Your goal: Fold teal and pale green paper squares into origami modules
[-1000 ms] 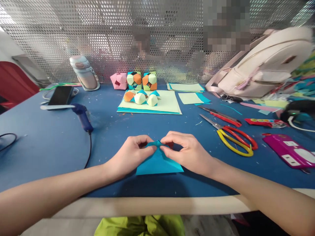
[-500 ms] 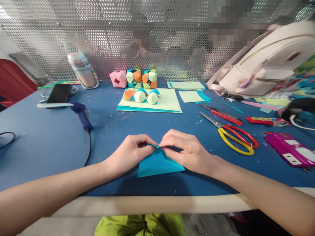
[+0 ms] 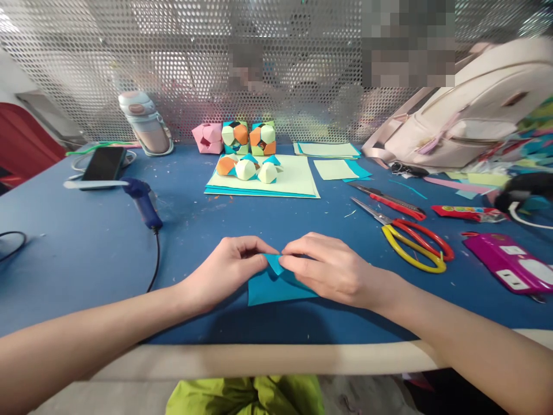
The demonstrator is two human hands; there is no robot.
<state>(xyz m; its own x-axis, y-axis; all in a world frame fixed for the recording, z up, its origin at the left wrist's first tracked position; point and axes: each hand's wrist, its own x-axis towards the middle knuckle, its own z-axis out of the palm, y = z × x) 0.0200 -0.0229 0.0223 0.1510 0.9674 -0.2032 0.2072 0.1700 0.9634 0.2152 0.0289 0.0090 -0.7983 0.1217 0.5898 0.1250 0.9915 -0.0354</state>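
Observation:
A blue sheet of paper [image 3: 276, 291] is held between my two hands, close to the front of the blue table. Its upper edge has a small flap folded over toward me. My left hand [image 3: 231, 265] pinches the paper's top left part between thumb and fingers. On the other side, my right hand [image 3: 328, 268] pinches the flap at the upper edge, and its lower fingers cover the paper's right part. Farther back, folded paper pieces [image 3: 246, 169] in orange, pale green and blue rest on a stack of pale green and blue sheets [image 3: 298, 176].
Scissors [image 3: 401, 236], a red utility knife [image 3: 391, 204] and a purple power strip [image 3: 512, 262] lie to the right. A blue glue gun [image 3: 144, 204], a phone [image 3: 103, 167] and a bottle [image 3: 147, 124] are at left. Paper cubes [image 3: 235, 138] and a backpack [image 3: 466, 115] stand by the perforated panel.
The top of the blue paper has been turned down into a visible flap. My right hand has shifted slightly and covers more of the paper's right side.

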